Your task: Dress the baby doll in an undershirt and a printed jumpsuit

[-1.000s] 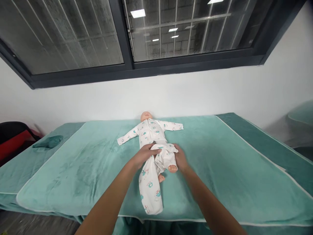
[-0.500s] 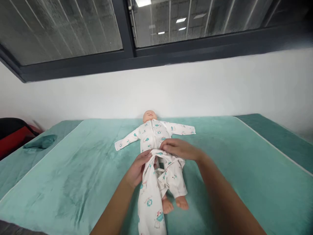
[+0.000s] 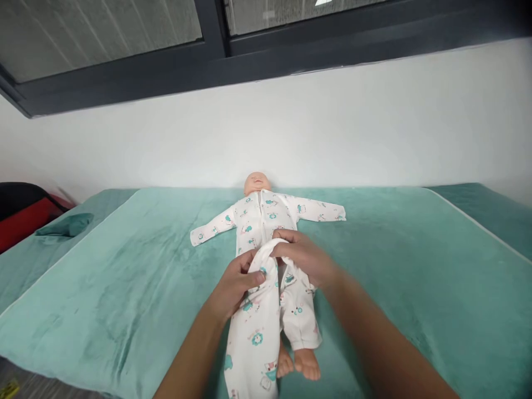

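Note:
A baby doll (image 3: 257,181) lies on its back, head toward the wall and arms spread, in a white printed long-sleeved top (image 3: 266,213). Matching white printed baby pants (image 3: 254,327) lie over its lower body. One pant leg covers the doll's leg on the right; the other lies flat toward me. My left hand (image 3: 236,281) pinches the upper edge of the cloth on the left, thumb on top. My right hand (image 3: 302,256) is closed on the same edge near the doll's middle, its fingertips partly hidden by the fabric. Both bare doll feet (image 3: 306,363) show below.
Under the doll spreads a green plush cover (image 3: 116,288) with pale seams. Behind it stands a white wall (image 3: 374,127) below a dark window frame (image 3: 214,61). At the far left are a red and black object (image 3: 29,213) and a bunched green cloth (image 3: 66,225).
The gap in the cloth between my hands has narrowed, and my right fingers now grip the upper edge. My left thumb has come onto the fabric. The view has tipped downward.

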The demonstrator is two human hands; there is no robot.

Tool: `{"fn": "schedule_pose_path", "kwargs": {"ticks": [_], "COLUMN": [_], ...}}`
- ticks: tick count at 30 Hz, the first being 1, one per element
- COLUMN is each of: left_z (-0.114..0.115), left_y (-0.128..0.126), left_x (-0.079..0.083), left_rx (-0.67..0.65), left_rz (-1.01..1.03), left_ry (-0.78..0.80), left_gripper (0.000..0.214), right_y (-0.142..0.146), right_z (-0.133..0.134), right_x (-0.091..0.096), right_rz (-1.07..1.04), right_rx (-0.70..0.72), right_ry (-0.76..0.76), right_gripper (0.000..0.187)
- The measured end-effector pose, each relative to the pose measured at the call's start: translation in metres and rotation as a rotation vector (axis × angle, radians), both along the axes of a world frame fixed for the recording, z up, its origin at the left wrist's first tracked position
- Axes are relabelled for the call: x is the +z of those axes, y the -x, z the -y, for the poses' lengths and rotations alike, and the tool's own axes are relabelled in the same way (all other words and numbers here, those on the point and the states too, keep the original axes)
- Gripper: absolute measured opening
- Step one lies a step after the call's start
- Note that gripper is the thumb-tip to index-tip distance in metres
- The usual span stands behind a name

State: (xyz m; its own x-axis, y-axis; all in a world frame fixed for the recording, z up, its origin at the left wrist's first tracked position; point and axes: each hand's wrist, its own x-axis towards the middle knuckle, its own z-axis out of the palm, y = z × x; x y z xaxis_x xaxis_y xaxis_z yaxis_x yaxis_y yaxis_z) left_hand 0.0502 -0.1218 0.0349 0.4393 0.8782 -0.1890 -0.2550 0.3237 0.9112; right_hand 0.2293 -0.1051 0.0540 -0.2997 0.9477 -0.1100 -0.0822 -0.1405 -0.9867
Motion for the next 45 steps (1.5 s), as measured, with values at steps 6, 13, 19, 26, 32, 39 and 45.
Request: {"fn": "schedule_pose_path", "kwargs": {"ticks": [6, 13, 19, 26, 32, 39, 45], "left_z": [0.005, 0.002, 0.018, 0.026, 0.021, 0.024, 0.047], "left_y": [-0.002, -0.002, 0.013, 0.003, -0.001, 0.01, -0.001], "left_x": [0.005, 0.007, 0.017, 0.023, 0.024, 0.016, 0.02], "left_rx": [0.219, 0.216, -0.071, 0.263, 0.359, -0.031, 0.299], "left_rz": [0.094, 0.02, -0.182, -0.172, -0.234, -0.094, -0.087], "left_ry": [0.055, 0.088, 0.068, 0.076, 0.095, 0.053, 0.057], "left_gripper": [0.034, 0.044, 0.044, 0.042, 0.048, 0.048, 0.048], "right_y": [0.004, -0.008, -0.005, -0.007, -0.003, 0.009, 0.003], "right_z": [0.004, 0.006, 0.005, 0.007, 0.009, 0.006, 0.01], "right_x": [-0.007, 0.007, -0.003, 0.005, -0.001, -0.018, -0.006], "right_rz": [-0.054, 0.21, 0.16, 0.215, 0.109, -0.218, 0.035], "right_rx": [0.082, 0.552, 0.259, 0.585, 0.411, 0.123, 0.334], "right_ry": [0.024, -0.305, -0.146, -0.188, -0.101, 0.159, -0.092], "right_gripper": [0.026, 0.052, 0.022, 0.04, 0.048, 0.04, 0.045]}}
